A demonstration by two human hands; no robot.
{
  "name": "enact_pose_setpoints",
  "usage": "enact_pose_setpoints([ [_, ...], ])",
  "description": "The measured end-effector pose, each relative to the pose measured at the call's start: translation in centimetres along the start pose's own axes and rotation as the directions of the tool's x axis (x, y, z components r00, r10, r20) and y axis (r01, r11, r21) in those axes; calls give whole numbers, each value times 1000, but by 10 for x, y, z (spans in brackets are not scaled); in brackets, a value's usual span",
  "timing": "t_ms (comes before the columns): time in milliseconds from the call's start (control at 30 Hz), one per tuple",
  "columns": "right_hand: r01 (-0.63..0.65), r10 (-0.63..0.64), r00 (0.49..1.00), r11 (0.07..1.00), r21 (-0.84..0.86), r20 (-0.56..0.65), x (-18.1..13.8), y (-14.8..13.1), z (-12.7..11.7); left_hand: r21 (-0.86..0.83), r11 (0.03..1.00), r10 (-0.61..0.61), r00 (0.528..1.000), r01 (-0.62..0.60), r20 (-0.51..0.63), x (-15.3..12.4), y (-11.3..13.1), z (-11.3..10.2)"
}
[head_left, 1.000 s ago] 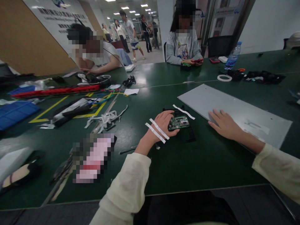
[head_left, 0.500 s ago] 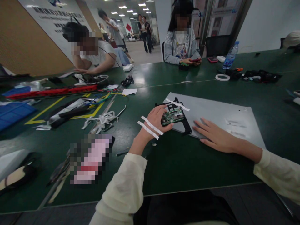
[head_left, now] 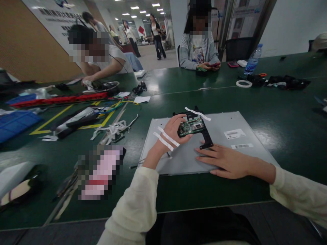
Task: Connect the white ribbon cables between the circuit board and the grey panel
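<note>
My left hand [head_left: 172,133] grips a green circuit board [head_left: 192,126] fixed in a black bracket [head_left: 208,136], with fingers and thumb around its left side. A white tape strip [head_left: 198,114] hangs over the bracket's top, and two more strips stick to the back of my left hand. Beneath lies a flat grey panel [head_left: 217,119] with white labels [head_left: 234,134] on its right part. My right hand [head_left: 228,161] rests flat on the panel near its front edge, fingers stretched out, just below the bracket's lower corner.
On the left lie a phone [head_left: 102,173], tangled white strips [head_left: 114,131], a blue tray [head_left: 17,126] and a red strip of parts [head_left: 61,98]. A tape roll [head_left: 244,84] and a water bottle [head_left: 253,59] stand far right. Two people sit across the green table.
The grey panel has slid left and toward me and turned, now lying under the bracket and my left hand. My right hand has moved left with it. The bracket shifted slightly right.
</note>
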State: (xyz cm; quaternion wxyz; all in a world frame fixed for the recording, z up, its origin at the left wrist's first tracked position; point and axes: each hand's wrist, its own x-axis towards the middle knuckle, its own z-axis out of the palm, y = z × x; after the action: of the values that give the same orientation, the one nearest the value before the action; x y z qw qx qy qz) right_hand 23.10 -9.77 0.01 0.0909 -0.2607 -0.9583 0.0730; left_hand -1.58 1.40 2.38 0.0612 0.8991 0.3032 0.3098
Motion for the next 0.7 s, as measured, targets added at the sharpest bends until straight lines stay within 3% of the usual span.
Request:
enact_pose_setpoints([
  [167,172,-173,985,985,-27,-29,7,-7,7,-27,1000,7,998,-5,61,-6,-6,17],
  [400,310,-340,918,936,-165,-205,0,-17,18,-31,1000,10,993,-6,116,-15,-10,37],
  [533,326,-359,894,932,-161,-269,1,-20,19,-21,1000,15,988,-12,156,-18,-7,41],
  [700,297,-324,899,945,-133,-295,3,-21,20,41,999,-8,977,0,215,-18,-2,43],
])
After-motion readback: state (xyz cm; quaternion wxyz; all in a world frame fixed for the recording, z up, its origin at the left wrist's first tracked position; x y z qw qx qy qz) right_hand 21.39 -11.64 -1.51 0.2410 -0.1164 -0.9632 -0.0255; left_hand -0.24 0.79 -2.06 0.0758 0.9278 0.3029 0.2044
